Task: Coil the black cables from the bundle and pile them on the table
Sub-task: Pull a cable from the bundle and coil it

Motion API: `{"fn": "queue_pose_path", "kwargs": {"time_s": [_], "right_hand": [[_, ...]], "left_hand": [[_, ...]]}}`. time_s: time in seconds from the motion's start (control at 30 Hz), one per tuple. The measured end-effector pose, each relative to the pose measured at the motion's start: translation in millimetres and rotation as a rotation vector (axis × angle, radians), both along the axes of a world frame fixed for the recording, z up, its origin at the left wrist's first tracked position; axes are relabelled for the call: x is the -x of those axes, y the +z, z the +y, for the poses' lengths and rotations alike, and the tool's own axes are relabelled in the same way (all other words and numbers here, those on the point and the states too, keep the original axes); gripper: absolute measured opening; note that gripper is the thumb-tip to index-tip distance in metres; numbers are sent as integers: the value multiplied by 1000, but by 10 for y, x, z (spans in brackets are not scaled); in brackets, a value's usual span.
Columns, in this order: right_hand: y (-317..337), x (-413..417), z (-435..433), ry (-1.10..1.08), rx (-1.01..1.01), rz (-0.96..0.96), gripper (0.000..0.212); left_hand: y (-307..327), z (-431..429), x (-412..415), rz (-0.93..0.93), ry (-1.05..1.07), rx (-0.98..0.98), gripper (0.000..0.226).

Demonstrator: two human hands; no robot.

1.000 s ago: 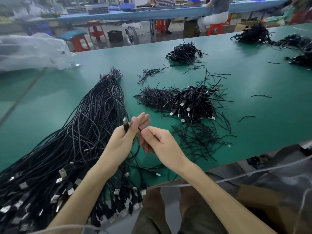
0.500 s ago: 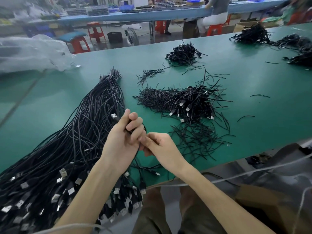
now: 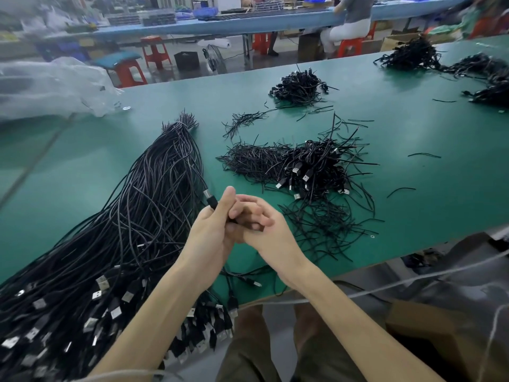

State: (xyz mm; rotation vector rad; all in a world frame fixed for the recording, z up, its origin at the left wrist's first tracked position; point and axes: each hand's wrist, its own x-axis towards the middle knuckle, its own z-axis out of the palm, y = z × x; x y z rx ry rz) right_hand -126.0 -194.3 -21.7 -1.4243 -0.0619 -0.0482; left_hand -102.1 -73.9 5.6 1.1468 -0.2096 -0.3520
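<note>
A long bundle of black cables (image 3: 132, 221) fans across the green table (image 3: 413, 188) from the far middle down to the near left edge, its USB plugs hanging over the edge. My left hand (image 3: 212, 230) grips one black cable, whose plug (image 3: 210, 198) sticks up past the thumb. My right hand (image 3: 264, 230) is pressed against the left, fingers wrapped over its fingers and curled on the same cable. A pile of coiled cables (image 3: 311, 169) lies just beyond my hands, to the right.
Loose black ties (image 3: 325, 230) are scattered by the near edge. More cable piles sit farther back (image 3: 300, 86) and at the far right (image 3: 407, 55). A clear plastic bag (image 3: 52, 86) lies at the far left. A person sits at another bench behind.
My hands have closed together; the right hand now overlaps the left hand's fingers. The plug tipped from upright toward the left and the cable was drawn in between both hands.
</note>
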Motion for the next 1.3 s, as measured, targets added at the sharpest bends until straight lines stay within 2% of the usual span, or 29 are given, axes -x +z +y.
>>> {"fn": "queue_pose_path", "kwargs": {"time_s": [0.1, 0.27, 0.37, 0.5, 0.6, 0.77, 1.07, 1.2, 1.3], "right_hand": [[22, 8, -17, -29, 32, -51, 39], [51, 118, 2, -70, 54, -182, 51], [39, 118, 16, -36, 115, -226, 56], [58, 76, 37, 31, 91, -196, 51], [46, 74, 60, 66, 77, -169, 52], [7, 104, 65, -33, 189, -143, 47], [-26, 135, 24, -162, 317, -233, 40], [-40, 148, -12, -169, 479, -337, 44], [-46, 135, -42, -145, 583, -331, 45]], "left_hand": [[-12, 103, -12, -29, -117, 29, 46], [79, 383, -81, -296, -463, -33, 28], [128, 473, -100, -354, -539, -77, 20], [121, 446, -55, -301, -507, -56, 19], [90, 365, -10, -242, -399, -75, 24], [72, 283, -13, -174, -325, -86, 27], [128, 347, -31, -247, -284, -313, 27], [155, 396, -10, -353, -194, -460, 22], [111, 400, 14, -351, -136, -486, 23]]}}
